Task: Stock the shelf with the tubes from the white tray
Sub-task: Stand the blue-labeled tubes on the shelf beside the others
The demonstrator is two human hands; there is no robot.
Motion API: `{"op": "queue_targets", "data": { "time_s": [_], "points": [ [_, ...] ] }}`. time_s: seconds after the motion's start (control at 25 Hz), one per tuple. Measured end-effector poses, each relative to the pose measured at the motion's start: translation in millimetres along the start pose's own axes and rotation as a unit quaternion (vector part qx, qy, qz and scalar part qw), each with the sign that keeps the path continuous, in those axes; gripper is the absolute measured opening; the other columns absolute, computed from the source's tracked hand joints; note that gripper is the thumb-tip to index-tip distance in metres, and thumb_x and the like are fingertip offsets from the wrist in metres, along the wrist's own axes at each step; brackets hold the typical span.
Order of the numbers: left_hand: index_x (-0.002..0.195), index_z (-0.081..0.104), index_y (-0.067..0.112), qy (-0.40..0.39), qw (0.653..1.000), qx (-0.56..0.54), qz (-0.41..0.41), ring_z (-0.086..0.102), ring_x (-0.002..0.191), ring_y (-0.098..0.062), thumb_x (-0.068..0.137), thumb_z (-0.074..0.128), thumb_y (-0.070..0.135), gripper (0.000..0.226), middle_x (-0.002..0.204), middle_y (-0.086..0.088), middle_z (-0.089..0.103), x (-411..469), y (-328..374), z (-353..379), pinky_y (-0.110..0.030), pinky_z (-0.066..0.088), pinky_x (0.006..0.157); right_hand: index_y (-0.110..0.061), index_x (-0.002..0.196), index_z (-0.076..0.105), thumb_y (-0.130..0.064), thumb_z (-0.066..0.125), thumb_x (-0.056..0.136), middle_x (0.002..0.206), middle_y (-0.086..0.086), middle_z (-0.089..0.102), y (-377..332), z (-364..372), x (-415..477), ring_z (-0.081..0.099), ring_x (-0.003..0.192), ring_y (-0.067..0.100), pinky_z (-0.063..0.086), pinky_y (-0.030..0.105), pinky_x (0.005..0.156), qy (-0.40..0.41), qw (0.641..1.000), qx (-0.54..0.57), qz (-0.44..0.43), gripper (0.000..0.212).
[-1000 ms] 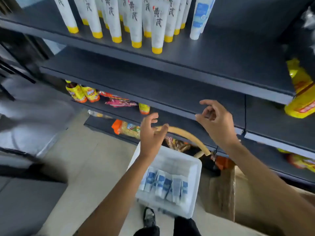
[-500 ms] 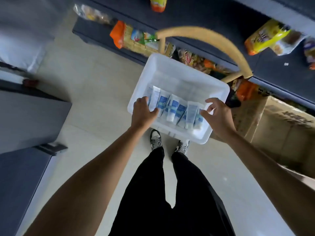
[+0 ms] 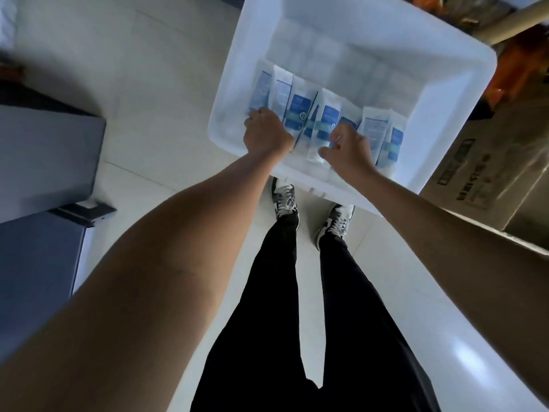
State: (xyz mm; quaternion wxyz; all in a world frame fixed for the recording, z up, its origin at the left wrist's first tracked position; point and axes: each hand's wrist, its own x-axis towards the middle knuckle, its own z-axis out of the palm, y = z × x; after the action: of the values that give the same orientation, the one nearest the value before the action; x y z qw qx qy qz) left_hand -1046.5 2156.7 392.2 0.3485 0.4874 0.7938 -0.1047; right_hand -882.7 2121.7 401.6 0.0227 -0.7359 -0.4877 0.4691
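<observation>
Bending over the white tray (image 3: 439, 123) on the floor, the person is reaching both hands into the row of tubes (image 3: 298, 111) lying along the tray's near wall. The tubes are lying flat, side by side and partly overlapping. Their wide flat ends are pointing away from the person and their narrower ends toward the shoes (image 3: 285, 200).

The left hand (image 3: 267, 135) is curling its fingers downward over the near ends of the leftmost tubes. The back of the hand is hiding the fingertips, so it cannot be told whether they are closing round a tube. The right hand (image 3: 347, 150) is pinching the near end of a mid-row tube between thumb and forefinger.

Handling, as a judgement: the tubes are looking light, soft-walled and slick, so they are likely to be yielding under a hard squeeze and sliding over one another. The stiffer narrow end is looking like the better place to take hold, with moderate pressure.

Count: seven tubes are showing, though overlap and motion blur may be hiding more. One tray and one cardboard box (image 3: 490, 162) are showing, the box just beside the tray on the person's right. The shelf is not showing.
</observation>
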Motion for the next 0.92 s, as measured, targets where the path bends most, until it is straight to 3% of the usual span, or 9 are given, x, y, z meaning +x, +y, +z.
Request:
{"op": "queue_targets", "data": {
  "time_s": [0.08,0.24,0.44,0.56,0.64,0.76,0.92],
  "points": [
    [0.138,0.045,0.002,0.014,1.0,0.005,-0.003,0.055,0.125,-0.03,0.085,0.076,0.021,0.064,0.138,-0.016,0.051,8.6,0.0,7.5,-0.038,0.052,0.097,-0.011,0.107,0.05,-0.03,0.078,0.081,0.097,0.005,0.06,-6.7,16.2,16.1,0.058,0.089,0.026,0.042,0.032,0.065,-0.022,0.999,-0.027,0.004,0.042],
    [0.134,0.049,0.003,0.037,0.999,0.006,0.007,0.059,0.12,-0.032,0.088,0.072,0.021,0.054,0.133,-0.016,0.055,17.6,-3.2,10.9,-0.04,0.053,0.094,-0.008,0.133,0.036,-0.043,0.086,0.075,0.121,0.011,0.065,-9.5,28.2,31.1,0.064,0.107,0.033,0.053,0.043,0.082,-0.019,0.996,-0.079,0.038,0.085],
    [0.128,0.051,0.006,0.059,0.997,0.007,0.053,0.065,0.111,-0.034,0.095,0.063,0.017,0.037,0.125,-0.014,0.063,8.5,-1.2,11.7,-0.043,0.054,0.088,-0.009,0.129,0.031,-0.024,0.081,0.081,0.112,0.007,0.061,-8.3,26.4,25.1,0.057,0.088,0.027,0.045,0.036,0.07,0.003,0.996,-0.049,0.069,0.07],
    [0.13,0.048,0.003,0.035,0.997,-0.071,0.006,0.065,0.111,-0.033,0.089,0.068,0.015,0.048,0.122,-0.015,0.066,8.6,3.8,15.7,-0.045,0.058,0.092,-0.011,0.124,0.037,-0.022,0.077,0.08,0.103,0.002,0.058,-7.7,20.6,17.2,0.065,0.081,0.029,0.057,0.043,0.068,0.004,0.994,-0.003,0.105,0.061],
    [0.121,0.057,0.007,0.005,0.995,-0.096,-0.018,0.064,0.11,-0.032,0.08,0.068,0.019,0.044,0.116,-0.011,0.069,13.9,1.2,20.4,-0.047,0.058,0.092,-0.013,0.122,0.043,-0.024,0.076,0.08,0.099,-0.001,0.06,-5.2,13.4,9.1,0.068,0.073,0.024,0.062,0.045,0.064,-0.01,0.993,0.034,0.115,0.054],
    [0.101,0.069,0.019,-0.013,0.991,-0.133,-0.027,0.064,0.104,-0.027,0.071,0.065,0.031,0.033,0.109,-0.005,0.071,12.8,0.0,20.5,-0.044,0.058,0.09,-0.016,0.124,0.053,-0.019,0.074,0.079,0.105,0.0,0.063,-2.7,-5.5,-4.5,0.069,0.083,0.021,0.064,0.045,0.059,-0.022,0.985,0.135,0.102,0.05],
    [0.103,0.055,0.016,0.021,0.974,-0.224,0.017,0.068,0.088,-0.026,0.076,0.069,0.027,0.032,0.099,-0.001,0.073,-30.5,12.9,-27.7,-0.037,0.056,0.077,-0.015,0.127,0.055,-0.006,0.069,0.084,0.11,0.002,0.065,-15.4,-37.8,-31.1,0.07,0.097,0.028,0.065,0.04,0.066,-0.04,0.97,0.229,0.067,0.047]
  ]
}}
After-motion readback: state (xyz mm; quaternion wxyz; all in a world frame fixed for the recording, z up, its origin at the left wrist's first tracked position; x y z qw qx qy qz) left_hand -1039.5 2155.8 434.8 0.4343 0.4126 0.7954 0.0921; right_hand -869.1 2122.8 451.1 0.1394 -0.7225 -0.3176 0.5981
